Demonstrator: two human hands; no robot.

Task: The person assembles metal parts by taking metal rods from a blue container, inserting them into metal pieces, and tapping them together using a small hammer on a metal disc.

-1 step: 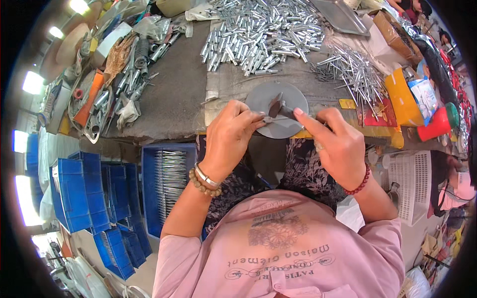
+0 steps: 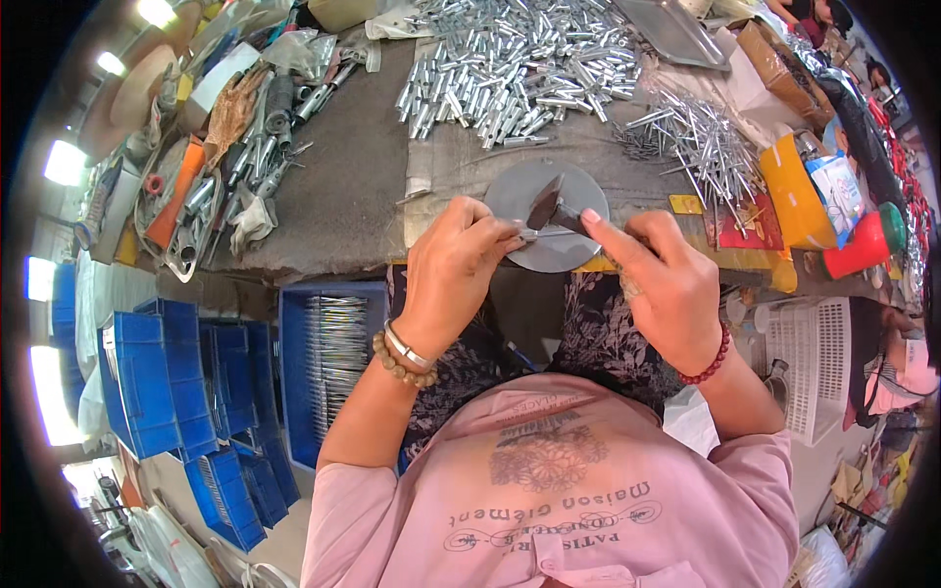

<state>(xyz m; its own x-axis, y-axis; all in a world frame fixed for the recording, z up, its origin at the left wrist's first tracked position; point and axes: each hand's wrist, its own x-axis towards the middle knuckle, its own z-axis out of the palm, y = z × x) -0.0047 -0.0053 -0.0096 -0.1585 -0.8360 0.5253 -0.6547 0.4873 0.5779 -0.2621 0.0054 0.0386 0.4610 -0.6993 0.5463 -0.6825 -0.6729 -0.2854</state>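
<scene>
A grey round metal plate (image 2: pixel 547 186) sits at the near edge of the bench, with both my hands over it. My right hand (image 2: pixel 667 279) is closed around the handle of a small hammer (image 2: pixel 546 204), index finger stretched along it. Its dark, wedge-shaped head is over the middle of the plate. My left hand (image 2: pixel 453 269) pinches one end of a slim metal piece (image 2: pixel 530 235) between thumb and fingertips at the plate's near left. Most of that piece is hidden by my fingers and the hammer, so its full shape cannot be made out.
A wide heap of shiny metal tubes (image 2: pixel 520 73) covers the bench beyond the plate. Thin metal rods (image 2: pixel 714 152) are piled to its right. Tools and a stained glove (image 2: pixel 233 103) lie at left. Below stand a blue bin (image 2: pixel 294 392) of rods and a white basket (image 2: pixel 814 363).
The hammer head has tipped up slightly and shows more of its face. Both hands stay almost where they were, the left still pinching the metal piece.
</scene>
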